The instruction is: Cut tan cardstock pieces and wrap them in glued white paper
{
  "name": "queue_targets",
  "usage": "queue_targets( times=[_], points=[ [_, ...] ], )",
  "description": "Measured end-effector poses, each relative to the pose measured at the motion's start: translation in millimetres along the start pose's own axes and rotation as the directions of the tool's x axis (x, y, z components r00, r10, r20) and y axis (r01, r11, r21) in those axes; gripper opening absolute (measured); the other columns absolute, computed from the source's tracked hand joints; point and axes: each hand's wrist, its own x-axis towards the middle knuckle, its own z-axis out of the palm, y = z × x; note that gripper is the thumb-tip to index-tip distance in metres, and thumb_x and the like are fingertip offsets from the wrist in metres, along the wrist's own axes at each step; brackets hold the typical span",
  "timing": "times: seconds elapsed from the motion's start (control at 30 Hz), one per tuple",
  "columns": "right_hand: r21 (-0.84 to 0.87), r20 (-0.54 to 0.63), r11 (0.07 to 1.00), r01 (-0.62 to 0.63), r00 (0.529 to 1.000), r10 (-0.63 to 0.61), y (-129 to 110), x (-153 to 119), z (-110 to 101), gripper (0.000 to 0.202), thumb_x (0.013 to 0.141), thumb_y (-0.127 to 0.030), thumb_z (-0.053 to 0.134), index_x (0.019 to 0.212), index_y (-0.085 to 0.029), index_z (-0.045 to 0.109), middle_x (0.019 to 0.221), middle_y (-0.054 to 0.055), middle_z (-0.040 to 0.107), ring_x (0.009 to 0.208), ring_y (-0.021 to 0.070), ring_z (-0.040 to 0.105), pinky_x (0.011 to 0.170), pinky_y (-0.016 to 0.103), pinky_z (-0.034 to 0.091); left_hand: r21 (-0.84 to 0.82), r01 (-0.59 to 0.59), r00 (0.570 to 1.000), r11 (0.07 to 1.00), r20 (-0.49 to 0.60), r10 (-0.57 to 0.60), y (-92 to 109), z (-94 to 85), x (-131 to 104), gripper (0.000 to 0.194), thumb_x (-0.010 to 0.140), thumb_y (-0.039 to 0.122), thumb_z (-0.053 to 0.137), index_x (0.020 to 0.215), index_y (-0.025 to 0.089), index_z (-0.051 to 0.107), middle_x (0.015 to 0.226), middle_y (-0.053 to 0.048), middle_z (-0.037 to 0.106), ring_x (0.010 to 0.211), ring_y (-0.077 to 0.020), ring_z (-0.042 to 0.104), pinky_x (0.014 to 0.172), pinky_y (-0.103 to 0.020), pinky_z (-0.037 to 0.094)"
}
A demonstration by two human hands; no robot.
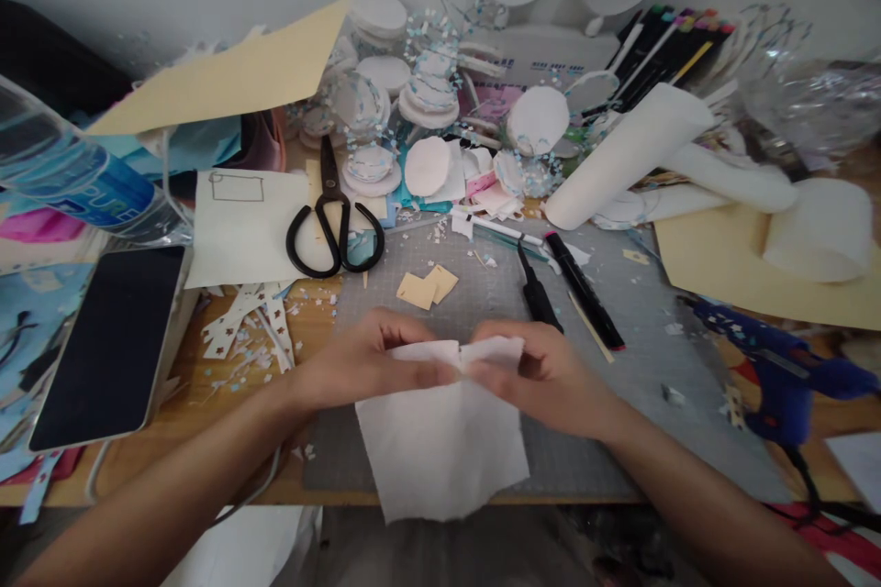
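White paper (444, 449) is held w/ both hands over the front of the grey mat (640, 385), lower end hanging past the edge of the wood table (172, 422). L hand (368, 367) pinches its top edge btwn thumb & fingers; R hand (551, 376) pinches same edge on the other side. Thumb tips almost meet nr the middle, where a small split shows in the edge.

Just past the hands, 2 tan squares (417, 291) overlap on the mat. Scissors (331, 174) lie up-L, blades pointing away, one loop over a sheet (234, 243) w/ a drawn rectangle. Past R hand: black tool (540, 298), then marker (585, 289) w/ thin stick (592, 327) beside it. Blue glue gun (777, 376) is further R.

Far L: phone (106, 348), dark screen up, w/ water bottle (96, 174) behind. Back centre: lots of white discs (428, 167), many stacked. Back R: white roll (630, 156), tilted, nr a bunch of pens (661, 46).
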Motion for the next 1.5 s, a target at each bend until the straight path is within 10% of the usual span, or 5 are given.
queue_targets(
  times=[0.17, 0.37, 0.47, 0.67, 1.5],
  points=[
    [0.071, -0.157, 0.994, -0.084, 0.983, 0.094, 4, 8, -16, 0.035, 0.093, -0.044, 0.045, 0.073, -0.019, 0.057, 0.068, 0.0, 0.055, 0.065, 0.0134, 0.052, 0.056, 0.024, 0.039, -0.107, 0.074, 0.996, 0.992, 0.054, -0.068, -1, -3.1, -2, 0.025, 0.078, 0.038, 0.071, 0.078, 0.012, 0.071, 0.062, 0.001, 0.059, 0.051, -0.0063, 0.049, 0.043, -0.014, 0.035],
    [-0.555, -0.293, 0.825, -0.11, 0.954, -0.069, 16, 14, -46, 0.037, 0.091, -0.042, 0.05, 0.062, -0.019, 0.05, 0.058, -0.001, 0.048, 0.055, 0.0129, 0.042, 0.054, 0.028, 0.029, -0.251, 0.044, 0.997, 0.967, 0.074, -0.026, -2, -4.2, -3, 0.021, 0.079, 0.036, 0.071, 0.081, 0.015, 0.071, 0.069, 0.002, 0.063, 0.056, -0.0057, 0.053, 0.047, -0.013, 0.038],
    [-0.396, -0.263, 0.917, -0.051, 0.963, -0.06, 10, 13, -40, 0.038, 0.092, -0.046, 0.046, 0.066, -0.019, 0.054, 0.06, 0.0, 0.05, 0.059, 0.0138, 0.045, 0.055, 0.027, 0.032, -0.2, 0.036, 0.997, 0.979, 0.07, -0.022, -1, -2.8, -3, 0.023, 0.08, 0.038, 0.069, 0.082, 0.015, 0.069, 0.067, 0.002, 0.062, 0.054, -0.0057, 0.052, 0.047, -0.014, 0.038],
    [0.201, 0.157, 0.974, -0.103, 0.985, 0.072, -4, 6, -3, 0.035, 0.079, -0.052, 0.064, 0.079, -0.018, 0.053, 0.07, -0.003, 0.048, 0.062, 0.0101, 0.045, 0.054, 0.021, 0.036, 0.039, 0.011, 1.0, 0.999, 0.012, -0.011, 0, -2.2, 1, 0.03, 0.079, 0.041, 0.066, 0.077, 0.011, 0.067, 0.063, 0.001, 0.058, 0.054, -0.0081, 0.05, 0.045, -0.016, 0.036],
    [-0.108, -0.005, 0.994, -0.015, 1.0, 0.014, 1, 3, 0, 0.015, 0.083, -0.029, 0.062, 0.076, -0.018, 0.056, 0.067, -0.004, 0.048, 0.062, 0.0094, 0.045, 0.052, 0.02, 0.034, 0.113, -0.019, 1.0, 0.993, -0.019, 0.022, 0, -0.1, 3, 0.029, 0.079, 0.038, 0.064, 0.069, 0.011, 0.066, 0.058, 0.002, 0.05, 0.053, -0.0076, 0.042, 0.045, -0.018, 0.03]
  ],
)
